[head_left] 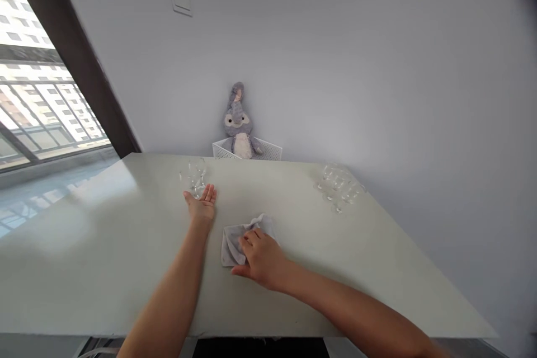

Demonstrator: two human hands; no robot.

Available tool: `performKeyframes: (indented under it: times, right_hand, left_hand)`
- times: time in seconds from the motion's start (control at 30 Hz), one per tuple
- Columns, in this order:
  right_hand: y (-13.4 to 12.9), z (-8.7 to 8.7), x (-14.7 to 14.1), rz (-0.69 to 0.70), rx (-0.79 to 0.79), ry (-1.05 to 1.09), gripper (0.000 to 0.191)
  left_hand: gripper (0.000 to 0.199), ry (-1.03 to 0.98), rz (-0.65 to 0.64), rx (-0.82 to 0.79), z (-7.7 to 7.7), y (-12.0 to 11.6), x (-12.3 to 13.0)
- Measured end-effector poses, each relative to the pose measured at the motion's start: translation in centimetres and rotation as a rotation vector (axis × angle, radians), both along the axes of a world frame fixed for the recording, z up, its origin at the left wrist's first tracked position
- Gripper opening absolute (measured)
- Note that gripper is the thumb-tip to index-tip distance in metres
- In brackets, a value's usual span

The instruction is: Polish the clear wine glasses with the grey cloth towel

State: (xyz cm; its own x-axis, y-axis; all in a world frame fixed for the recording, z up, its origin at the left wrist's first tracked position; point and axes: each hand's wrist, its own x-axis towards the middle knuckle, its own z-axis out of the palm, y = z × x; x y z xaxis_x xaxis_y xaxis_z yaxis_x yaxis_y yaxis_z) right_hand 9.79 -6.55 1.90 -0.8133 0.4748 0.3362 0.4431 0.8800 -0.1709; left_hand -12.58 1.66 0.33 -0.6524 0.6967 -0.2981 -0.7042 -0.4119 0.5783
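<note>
A crumpled light grey cloth lies on the pale table in front of me. My right hand is on top of it, fingers curled into the fabric and thumb out to the side. Farther left, my left hand is turned palm up with its fingers stretched out and holds nothing. Just beyond its fingertips stand clear glasses in a small cluster; whether the hand touches them I cannot tell. Another group of several clear glasses is at the table's far right.
The pale table reaches back to a plain wall. Behind its far edge, a grey plush toy sits in a white perforated basket. A window with a railing is at the left, and a light switch is on the wall.
</note>
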Motion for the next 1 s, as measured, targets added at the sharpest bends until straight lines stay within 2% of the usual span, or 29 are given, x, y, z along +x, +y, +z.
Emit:
performKeyframes:
  times: [0.07, 0.13, 0.23, 0.3, 0.4, 0.47, 0.57, 0.67, 0.73, 0.87, 1.0]
  right_hand:
    - [-0.2, -1.1, -1.2, -0.064, 0.044, -0.063, 0.061]
    - [-0.1, -1.6, -1.7, -0.054, 0.038, -0.087, 0.051]
    - [1.2, -0.6, -1.4, -0.052, -0.019, -0.029, 0.035]
    - [3.1, 0.5, -0.7, -0.128, -0.063, 0.017, 0.026]
    - [6.5, 0.9, 0.4, -0.175, -0.197, 0.002, 0.035]
    - [8.4, 0.3, 1.0, -0.101, -0.332, -0.008, 0.037]
    - [10.3, -1.2, 2.1, -0.066, -0.542, 0.166, 0.019]
    - [11.5, -2.0, 3.8, -0.269, -0.747, 0.434, 0.011]
    - [12.1, -2.1, 5.1, -0.396, -0.813, 0.518, 0.011]
    - [12.6, -2.6, 7.0, -0.484, -0.835, 0.576, 0.011]
    - [12.4, -2.7, 7.4, -0.502, -0.857, 0.628, 0.016]
  left_hand:
    - [0.054, -0.036, -0.011, 0.055, 0.0, 0.2, -0.4]
    - [0.047, -0.043, -0.021, 0.075, 0.1, 0.3, -0.4]
    - [0.038, 0.091, 0.046, -0.078, 0.1, 0.1, 0.0]
    - [0.031, 0.208, 0.139, -0.225, -0.1, -0.2, 0.6]
    - [0.025, 0.340, 0.183, -0.321, -0.4, -0.7, 2.3]
    - [0.023, 0.477, 0.119, -0.325, -0.5, -0.8, 3.8]
    - [0.017, 0.747, -0.110, -0.276, -0.1, -1.1, 5.9]
    - [0.016, 0.981, -0.364, -0.237, 0.2, -1.5, 7.1]
    - [0.015, 1.081, -0.469, -0.232, 0.1, -1.8, 7.4]
    - [0.020, 1.275, -0.518, -0.204, -0.7, -2.0, 7.4]
    - [0.017, 1.328, -0.504, -0.185, -1.3, -1.7, 7.3]
